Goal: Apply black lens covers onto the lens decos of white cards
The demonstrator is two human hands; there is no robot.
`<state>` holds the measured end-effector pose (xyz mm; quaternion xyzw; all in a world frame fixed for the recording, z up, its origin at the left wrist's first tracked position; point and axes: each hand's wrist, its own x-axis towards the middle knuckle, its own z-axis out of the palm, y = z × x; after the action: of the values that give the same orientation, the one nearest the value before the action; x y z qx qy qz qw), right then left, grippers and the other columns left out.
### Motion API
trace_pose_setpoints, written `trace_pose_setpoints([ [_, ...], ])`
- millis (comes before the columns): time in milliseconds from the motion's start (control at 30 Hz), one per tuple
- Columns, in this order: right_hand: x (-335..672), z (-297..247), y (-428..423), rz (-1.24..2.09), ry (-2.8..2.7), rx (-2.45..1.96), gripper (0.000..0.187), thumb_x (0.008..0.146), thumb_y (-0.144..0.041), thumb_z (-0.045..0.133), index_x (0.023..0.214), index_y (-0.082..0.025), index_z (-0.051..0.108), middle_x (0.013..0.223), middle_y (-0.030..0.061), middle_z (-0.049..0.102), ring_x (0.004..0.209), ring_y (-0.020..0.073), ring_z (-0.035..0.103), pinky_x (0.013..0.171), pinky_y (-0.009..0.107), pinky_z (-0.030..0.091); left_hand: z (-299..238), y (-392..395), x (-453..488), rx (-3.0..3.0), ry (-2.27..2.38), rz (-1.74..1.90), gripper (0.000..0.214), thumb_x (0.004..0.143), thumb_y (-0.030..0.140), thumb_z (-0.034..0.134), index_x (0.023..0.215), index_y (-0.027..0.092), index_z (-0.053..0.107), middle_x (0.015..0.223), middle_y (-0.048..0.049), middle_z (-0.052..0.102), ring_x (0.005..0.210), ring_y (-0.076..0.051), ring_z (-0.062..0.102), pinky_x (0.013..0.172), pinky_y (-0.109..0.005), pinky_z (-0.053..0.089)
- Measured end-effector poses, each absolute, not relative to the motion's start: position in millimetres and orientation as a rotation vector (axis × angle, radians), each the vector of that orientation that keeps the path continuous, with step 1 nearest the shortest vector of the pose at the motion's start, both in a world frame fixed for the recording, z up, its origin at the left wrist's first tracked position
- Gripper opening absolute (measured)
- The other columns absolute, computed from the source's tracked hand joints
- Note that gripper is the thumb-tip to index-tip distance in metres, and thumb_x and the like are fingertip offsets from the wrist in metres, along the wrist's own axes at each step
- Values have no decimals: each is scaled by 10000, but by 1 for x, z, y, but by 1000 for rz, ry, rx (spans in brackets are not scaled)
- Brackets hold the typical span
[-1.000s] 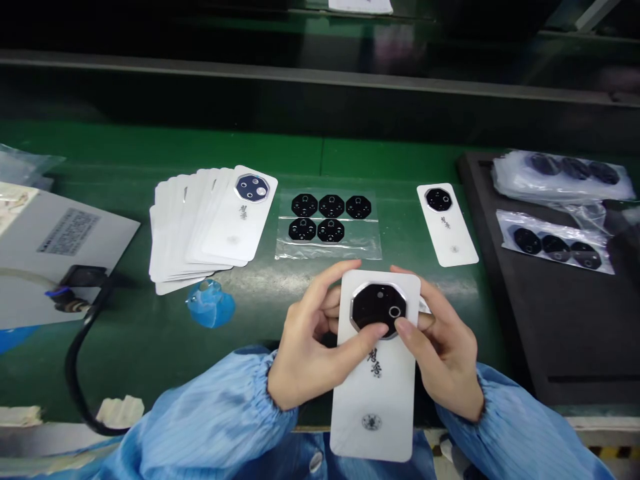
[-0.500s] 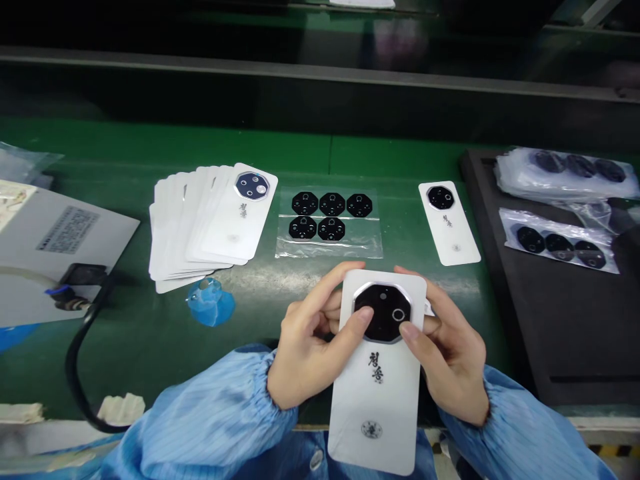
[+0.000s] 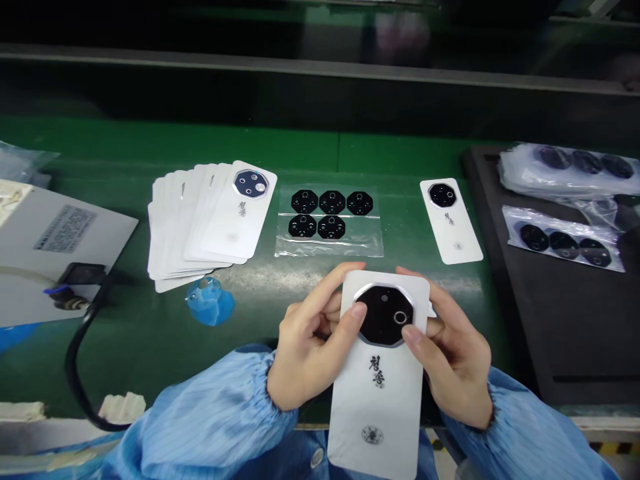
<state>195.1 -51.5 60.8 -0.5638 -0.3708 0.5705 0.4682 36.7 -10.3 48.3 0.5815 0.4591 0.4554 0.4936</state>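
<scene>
Between my hands is a white phone back cover [image 3: 376, 413] with a silver-rimmed black octagonal camera lens plate [image 3: 383, 323] near its top. My left hand [image 3: 313, 343] grips the cover's left edge, its thumb at the plate's left rim and its fingers partly hidden behind. On the right edge, my right hand [image 3: 453, 353] grips too, thumb on the plate's lower right rim. A small white tab [image 3: 431, 309] sticks out beside the right fingers. Beyond my hands, a clear plastic sleeve [image 3: 350, 248] bears several black lens plates [image 3: 331, 202].
A fanned stack of white back covers [image 3: 220, 227] lies to the left, near a crumpled blue film [image 3: 210, 301]. One finished-looking cover [image 3: 453, 230] rests at right. A black tray [image 3: 575, 320] carries bagged lens plates [image 3: 565, 243]. A white box [image 3: 65, 240] with a black cable [image 3: 75, 360] stands far left.
My left thumb has slid slightly up and left, from the plate's face to its rim. Both hands still hold the cover in nearly the same place.
</scene>
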Motion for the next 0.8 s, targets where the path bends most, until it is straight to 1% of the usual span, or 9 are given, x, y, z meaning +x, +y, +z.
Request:
trace_pose_setpoints([
  [200,196,61,-52,1394,-924,-1377,443,892,-359,613,1323,-311,522,506,-48,551,371,132,475,331,227,376,47,-11,36,1418,1103,1093,363,900,187,554,1250,278,584,529,67,408,433,-57,263,359,-155,242],
  [367,196,61,-51,1389,-949,-1363,417,903,-340,599,1312,-357,518,519,-57,563,380,129,483,334,224,382,48,-10,35,1464,1110,1112,358,911,185,529,1252,279,585,516,71,373,431,-67,262,366,-176,238],
  [500,198,61,-51,1401,-952,-1371,440,904,-355,595,1333,-314,505,520,-46,565,383,146,501,332,243,405,48,-9,35,1495,1148,1105,347,909,197,534,1241,282,593,517,72,378,431,-70,279,372,-184,253],
  [633,200,58,-47,1418,-989,-1352,450,912,-360,590,1344,-297,480,528,-44,575,397,140,512,336,224,401,47,-9,37,1443,1122,1127,338,922,194,526,1246,281,569,507,83,394,412,-54,276,357,-163,247],
  [700,200,55,-44,1426,-1040,-1293,457,923,-330,582,1357,-315,442,613,-34,633,428,130,527,374,224,436,47,-7,38,1365,1160,1169,309,932,205,520,1233,265,560,506,86,436,397,-44,296,353,-147,265],
  [800,199,53,-38,1443,-1140,-1206,475,937,-275,563,1373,-334,387,847,5,706,542,132,597,468,242,504,47,-2,38,1275,1212,1236,267,937,234,526,1203,223,548,540,73,524,397,-36,369,367,-128,325],
])
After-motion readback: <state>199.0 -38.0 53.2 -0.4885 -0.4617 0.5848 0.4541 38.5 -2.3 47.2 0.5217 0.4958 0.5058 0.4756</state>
